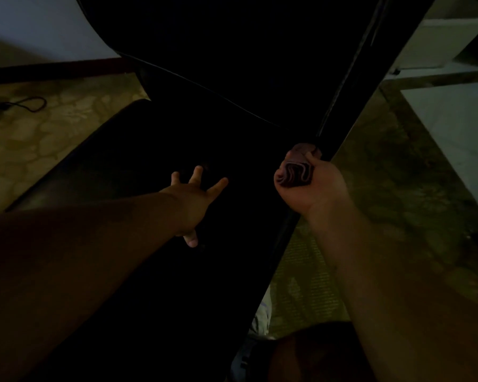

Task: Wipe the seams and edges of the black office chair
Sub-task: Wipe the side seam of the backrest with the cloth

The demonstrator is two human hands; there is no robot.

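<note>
The black office chair (232, 64) fills the middle of the dim head view, its seat stretching toward me and its backrest rising at the top. My left hand (196, 199) lies flat on the seat with the fingers spread. My right hand (312, 186) grips a folded dark reddish cloth (295, 169) and presses it against the chair's right edge, where a shiny seam (340, 86) runs up along the side. Much of the chair's surface is lost in darkness.
A patterned yellowish floor (39, 139) lies on both sides of the chair. A dark cable (25, 103) loops on the floor at the left. White shelving or furniture (453, 128) stands at the right. A pale wall (39, 31) with a dark skirting is at the upper left.
</note>
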